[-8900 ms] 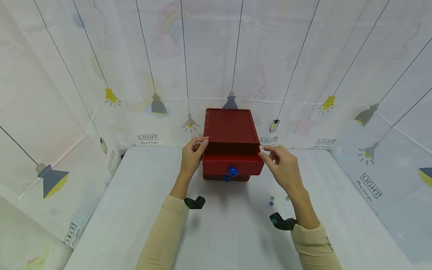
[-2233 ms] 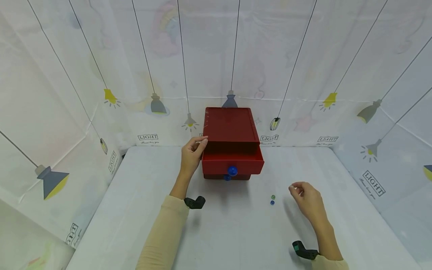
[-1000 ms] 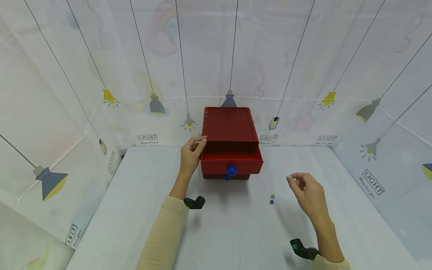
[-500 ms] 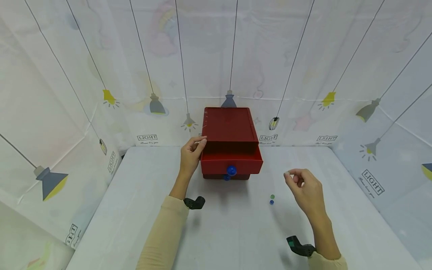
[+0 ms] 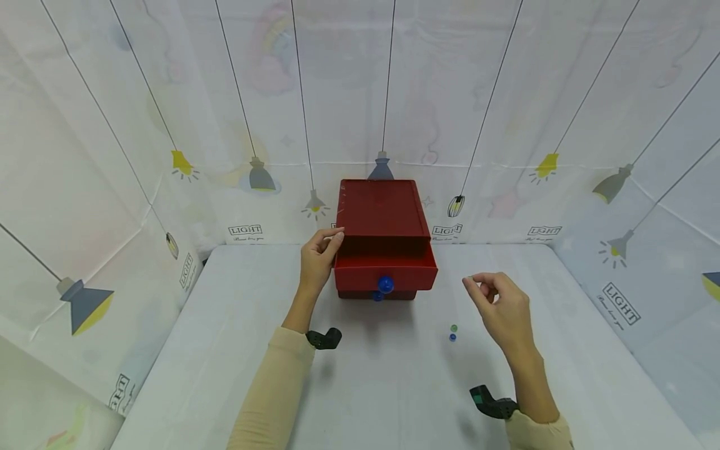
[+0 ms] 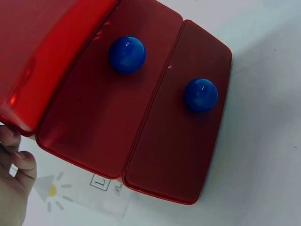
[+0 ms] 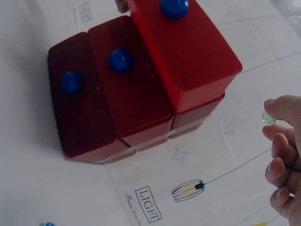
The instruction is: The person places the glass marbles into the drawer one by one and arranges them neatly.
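Note:
A red cabinet (image 5: pixel 384 209) with blue-knobbed drawers stands at the back of the table. Its top drawer (image 5: pixel 388 278) is pulled out, while the two lower ones (image 7: pixel 127 89) sit closed. My left hand (image 5: pixel 317 259) holds the cabinet at its left front edge, fingertips right at the side, as the left wrist view also shows. Between thumb and forefinger, my right hand (image 5: pixel 503 309) pinches a clear greenish marble (image 7: pixel 268 119), raised to the right of the drawer. Below and left of that hand, a green marble (image 5: pixel 454 328) and a blue marble (image 5: pixel 452 337) lie on the table.
White cloth covers the table (image 5: pixel 377 381). Behind the cabinet rises a curtain (image 5: pixel 337 94) printed with hanging lamps. Each wrist wears a black camera, the left wrist camera (image 5: pixel 325 339) and the right wrist camera (image 5: pixel 494 403).
The right hand moved from over the drawer to the table's right; the green marble lying there is gone. Since then it has risen leftward, toward the drawer. The left hand stays in place.

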Available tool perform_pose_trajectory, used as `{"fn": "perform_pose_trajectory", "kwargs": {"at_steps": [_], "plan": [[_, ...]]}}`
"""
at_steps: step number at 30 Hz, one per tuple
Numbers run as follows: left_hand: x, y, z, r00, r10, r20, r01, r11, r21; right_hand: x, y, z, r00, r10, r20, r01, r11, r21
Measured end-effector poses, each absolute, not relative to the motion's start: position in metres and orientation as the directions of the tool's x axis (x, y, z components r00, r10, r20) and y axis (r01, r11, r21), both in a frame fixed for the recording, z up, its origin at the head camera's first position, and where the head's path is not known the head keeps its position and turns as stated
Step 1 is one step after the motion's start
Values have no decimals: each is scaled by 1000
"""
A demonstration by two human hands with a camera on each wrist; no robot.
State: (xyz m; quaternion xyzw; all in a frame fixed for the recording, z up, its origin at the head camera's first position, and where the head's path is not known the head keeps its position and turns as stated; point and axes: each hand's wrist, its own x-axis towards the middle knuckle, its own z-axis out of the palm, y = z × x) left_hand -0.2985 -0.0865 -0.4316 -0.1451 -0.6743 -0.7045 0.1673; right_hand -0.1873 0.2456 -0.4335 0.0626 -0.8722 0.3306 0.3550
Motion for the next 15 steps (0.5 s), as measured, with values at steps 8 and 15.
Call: {"fn": "perform_pose_trajectory", "kwargs": {"at_steps": [8,15], "plan": [[-303,-85,-437,-917,-55,395,398,-61,915,-193,236,-424,-718,88,691,-403,757,-515],[-297,-86,-431,-907,-35,420,421,-65,905,-199,225,-415,-713,59,699,-437,742,-509]]}}
